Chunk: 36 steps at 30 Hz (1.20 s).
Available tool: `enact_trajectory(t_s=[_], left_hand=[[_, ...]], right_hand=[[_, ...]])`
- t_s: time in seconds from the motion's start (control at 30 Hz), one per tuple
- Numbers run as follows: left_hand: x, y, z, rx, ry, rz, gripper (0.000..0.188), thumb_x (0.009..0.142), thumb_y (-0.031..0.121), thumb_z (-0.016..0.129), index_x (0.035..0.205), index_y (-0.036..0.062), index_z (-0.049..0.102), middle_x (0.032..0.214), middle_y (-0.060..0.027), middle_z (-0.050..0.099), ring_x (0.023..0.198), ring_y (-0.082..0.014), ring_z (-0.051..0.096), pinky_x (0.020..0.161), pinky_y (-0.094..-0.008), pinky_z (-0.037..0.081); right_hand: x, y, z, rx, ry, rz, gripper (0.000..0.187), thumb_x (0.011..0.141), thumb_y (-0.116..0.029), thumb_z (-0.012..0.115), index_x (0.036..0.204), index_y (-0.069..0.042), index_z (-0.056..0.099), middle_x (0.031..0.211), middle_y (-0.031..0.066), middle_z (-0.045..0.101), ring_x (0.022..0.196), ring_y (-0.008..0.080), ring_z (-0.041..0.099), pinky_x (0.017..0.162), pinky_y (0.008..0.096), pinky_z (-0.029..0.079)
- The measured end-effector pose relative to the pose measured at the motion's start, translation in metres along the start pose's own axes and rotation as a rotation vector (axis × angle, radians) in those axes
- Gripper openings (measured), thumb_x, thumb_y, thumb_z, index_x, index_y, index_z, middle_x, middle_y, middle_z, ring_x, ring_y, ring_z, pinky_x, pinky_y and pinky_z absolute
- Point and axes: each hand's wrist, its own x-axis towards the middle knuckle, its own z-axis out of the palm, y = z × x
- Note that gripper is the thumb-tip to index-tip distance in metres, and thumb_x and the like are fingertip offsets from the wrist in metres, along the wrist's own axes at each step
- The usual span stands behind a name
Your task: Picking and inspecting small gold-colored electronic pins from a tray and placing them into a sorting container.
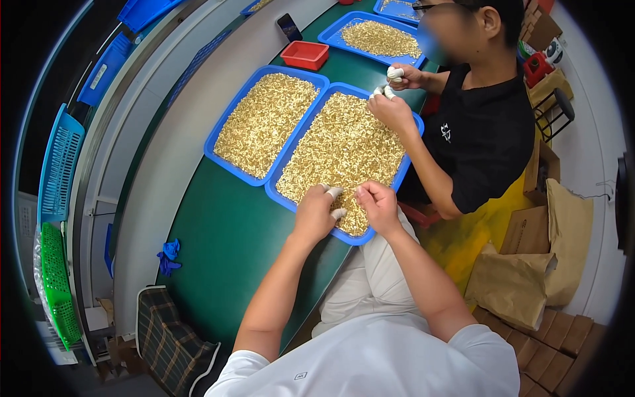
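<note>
A blue tray (271, 188) full of small gold-coloured metal pieces (344, 149) lies in front of me. Over its near left part is my left hand (316, 212), with white covers on some fingertips; thumb and forefinger are apart, and no piece shows between them. Beside it, above the near right corner, my right hand (380, 208) has its thumb and forefinger pinched together. Whatever the pinch holds is too small to make out. Across the same tray's far right corner, a co-worker's hands (391, 106) with white fingertip covers are close together.
To the left is a second blue tray (210, 149) of similar pieces. A red bin (304, 55), a phone (289, 28) and another filled blue tray (329, 38) stand farther back. Blue gloves (169, 257) lie on the green table (221, 248). A co-worker (486, 126) sits at the right.
</note>
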Motion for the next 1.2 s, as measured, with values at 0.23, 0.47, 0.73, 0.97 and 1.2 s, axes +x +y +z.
enact_trajectory(t_s=[0.23,0.47,0.73,0.97,1.2], left_hand=[[0.012,-0.018,0.021,-0.038,0.018,0.084,0.016,0.079,0.013,0.077,0.091,0.0036,0.072,0.081,-0.0137,0.067,0.078,-0.0334,0.065,0.070,-0.0404,0.051],[0.004,-0.027,0.017,-1.077,0.148,-0.363,0.014,0.090,0.001,0.070,0.103,0.0005,0.072,0.095,-0.0034,0.072,0.084,-0.0104,0.065,0.075,-0.0240,0.052],[-0.001,-0.017,0.005,-1.189,0.108,-0.301,0.015,0.087,-0.002,0.071,0.102,0.0019,0.071,0.094,-0.0034,0.072,0.087,-0.0100,0.065,0.076,-0.0239,0.051],[0.001,-0.013,-0.002,-1.101,0.105,-0.308,0.012,0.087,-0.003,0.070,0.099,-0.0010,0.070,0.091,-0.0057,0.072,0.083,-0.0120,0.067,0.075,-0.0252,0.053],[0.005,-0.017,-0.007,-0.970,0.028,-0.299,0.009,0.088,-0.002,0.071,0.097,-0.0026,0.070,0.090,-0.0054,0.072,0.082,-0.0110,0.067,0.074,-0.0242,0.054]], right_hand=[[0.000,0.001,0.002,0.003,0.006,0.003,0.016,0.097,-0.008,0.058,0.085,0.003,0.063,0.071,0.0011,0.062,0.063,0.0052,0.052,0.056,0.0228,0.042],[0.000,-0.004,0.002,-0.003,0.001,0.003,0.016,0.096,-0.008,0.059,0.084,0.003,0.064,0.073,0.0026,0.064,0.064,0.0060,0.055,0.058,0.0230,0.044],[0.001,-0.002,-0.002,-0.073,-0.023,-0.018,0.016,0.094,-0.008,0.061,0.083,0.003,0.064,0.071,0.0039,0.064,0.063,0.0078,0.055,0.058,0.0250,0.044],[0.000,-0.001,0.000,-0.100,-0.020,-0.028,0.017,0.093,-0.009,0.062,0.081,0.002,0.063,0.067,0.0044,0.060,0.061,0.0093,0.052,0.055,0.0272,0.041],[0.002,-0.004,-0.002,-0.154,-0.049,-0.035,0.017,0.092,-0.010,0.063,0.080,0.002,0.063,0.067,0.0064,0.059,0.060,0.0126,0.053,0.056,0.0286,0.042]])
